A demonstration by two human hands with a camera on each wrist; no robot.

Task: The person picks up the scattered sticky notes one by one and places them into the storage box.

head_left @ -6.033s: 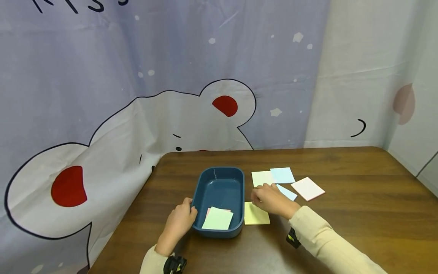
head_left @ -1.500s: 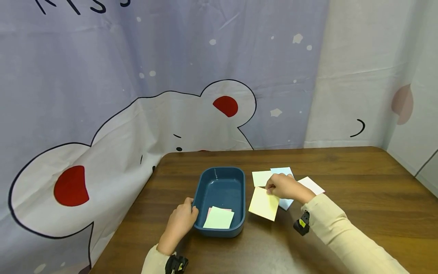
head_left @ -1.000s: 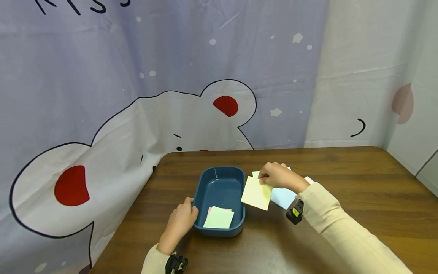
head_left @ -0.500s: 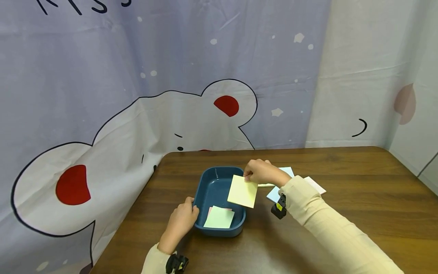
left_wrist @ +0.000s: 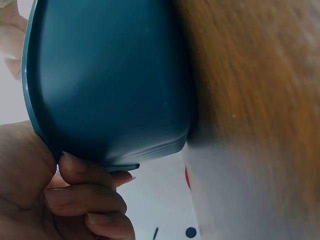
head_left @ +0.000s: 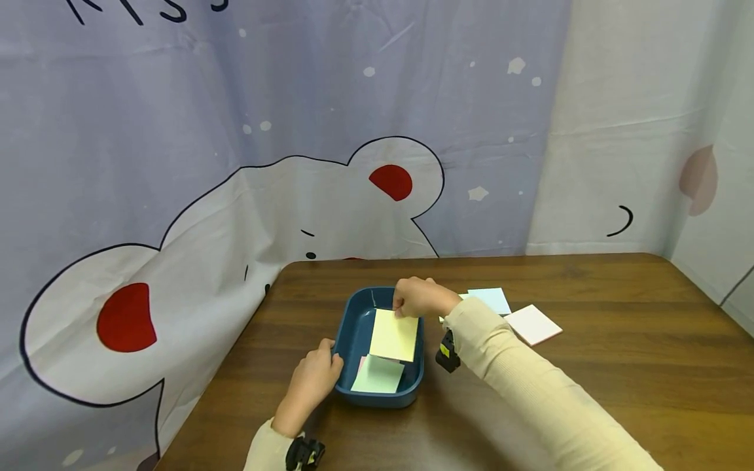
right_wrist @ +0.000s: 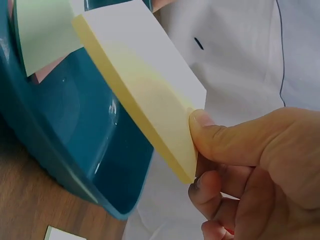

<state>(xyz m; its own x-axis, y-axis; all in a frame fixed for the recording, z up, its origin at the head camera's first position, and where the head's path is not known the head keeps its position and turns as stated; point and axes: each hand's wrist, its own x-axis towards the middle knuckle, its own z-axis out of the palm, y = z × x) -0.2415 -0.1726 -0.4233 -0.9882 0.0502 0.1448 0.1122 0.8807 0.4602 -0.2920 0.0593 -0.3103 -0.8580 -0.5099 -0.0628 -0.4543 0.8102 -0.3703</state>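
Note:
My left hand (head_left: 309,379) grips the near left side of a dark blue plastic bin (head_left: 377,400); in the left wrist view its curled fingers (left_wrist: 85,200) sit at the rim. Between thumb and fingers, my right hand (head_left: 421,297) pinches a thick yellow sticky note pad (head_left: 391,337) by one edge. The pad is tilted over the inside of the bin, its lower edge overlapping a pale green pad (head_left: 379,379) in the head view. That green pad lies at the bin's near end on a pink pad (right_wrist: 47,71), mostly hidden under it.
Right of the bin, a light blue pad (head_left: 491,299) and a white pad with a pinkish edge (head_left: 533,325) lie on the wooden table (head_left: 618,392). A pale yellow-green pad (head_left: 462,296) is mostly covered by the right sleeve (head_left: 501,353). A printed curtain (head_left: 283,209) hangs behind.
My right hand has picked the yellow pad up from the table right of the bin and carried it left over the bin. The left hand stays at the rim.

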